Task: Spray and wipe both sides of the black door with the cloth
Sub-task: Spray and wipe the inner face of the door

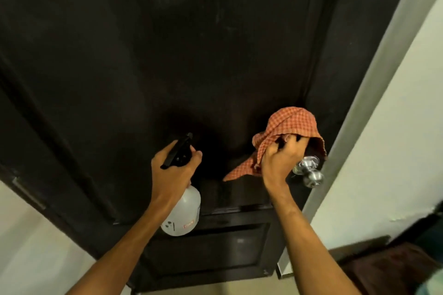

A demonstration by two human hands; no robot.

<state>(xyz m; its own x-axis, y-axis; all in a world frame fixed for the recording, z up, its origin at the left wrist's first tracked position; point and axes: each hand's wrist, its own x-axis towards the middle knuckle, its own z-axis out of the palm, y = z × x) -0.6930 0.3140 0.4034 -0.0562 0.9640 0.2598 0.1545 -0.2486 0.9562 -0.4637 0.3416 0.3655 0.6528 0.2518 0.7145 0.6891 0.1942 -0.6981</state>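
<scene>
- Gripping white plastic spray bottle (183, 213) by its black trigger head, left hand (171, 172) raised, nozzle toward black panelled wooden door (167, 55)
- right hand (279, 160) clutches orange checked cloth (291, 127) against door, beside round chrome doorknob (309, 171)
- cloth hides right fingertips; bottle label unreadable

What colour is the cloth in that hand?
The cloth is orange-and-white checked, gripped by the right hand; the head view shows it.

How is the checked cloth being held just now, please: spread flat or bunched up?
Bunched up. The right hand grips the cloth in a loose wad, with folds bulging above the fingers and one corner hanging down.
</scene>
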